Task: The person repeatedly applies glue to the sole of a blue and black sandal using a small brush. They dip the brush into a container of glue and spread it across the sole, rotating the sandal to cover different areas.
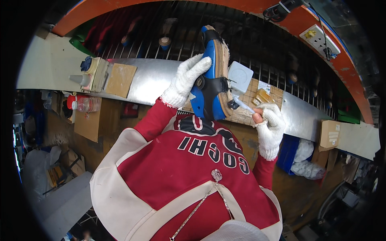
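A sandal [212, 85] with black straps and a tan sole edge sits on a blue shoe last [209, 66], held up on its side over the bench edge. My left hand [185, 79], in a white knit glove, is closed around the last and straps on the left side. On the right, my right hand [270, 127], in a white glove with a bare fingertip showing, pinches the pale handle of a small brush [243, 105]. The brush's dark head is at the sole's lower right edge; whether it touches cannot be made out.
Behind the sandal stand a white square container [240, 77] and an amber block-like item [262, 97] on a tan board [251, 89]. A metal bench strip [155, 78] borders a rack of rods [157, 50] under an orange frame [120, 18]. A cardboard box [329, 134] sits right.
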Demonstrator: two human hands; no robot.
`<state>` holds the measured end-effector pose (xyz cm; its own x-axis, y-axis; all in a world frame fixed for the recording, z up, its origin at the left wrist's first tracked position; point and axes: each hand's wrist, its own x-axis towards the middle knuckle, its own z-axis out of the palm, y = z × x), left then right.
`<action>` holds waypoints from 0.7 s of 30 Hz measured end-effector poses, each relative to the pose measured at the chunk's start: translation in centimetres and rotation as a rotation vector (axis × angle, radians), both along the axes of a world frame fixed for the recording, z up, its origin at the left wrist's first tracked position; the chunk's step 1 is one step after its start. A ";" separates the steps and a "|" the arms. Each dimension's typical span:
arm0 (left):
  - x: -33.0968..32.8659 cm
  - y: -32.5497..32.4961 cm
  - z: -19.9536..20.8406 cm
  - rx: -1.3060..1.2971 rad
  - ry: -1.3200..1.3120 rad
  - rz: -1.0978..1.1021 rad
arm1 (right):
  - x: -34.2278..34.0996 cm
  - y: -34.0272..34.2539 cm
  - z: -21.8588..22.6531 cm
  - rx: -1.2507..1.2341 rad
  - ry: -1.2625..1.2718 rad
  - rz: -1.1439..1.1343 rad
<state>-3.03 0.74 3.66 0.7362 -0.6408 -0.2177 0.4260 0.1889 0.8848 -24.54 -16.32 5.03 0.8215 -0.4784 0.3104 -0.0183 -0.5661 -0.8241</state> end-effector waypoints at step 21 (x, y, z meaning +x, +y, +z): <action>1.9 -0.6 -0.2 -0.008 0.198 -0.174 | 3.6 -1.5 -0.3 -0.190 -0.096 0.068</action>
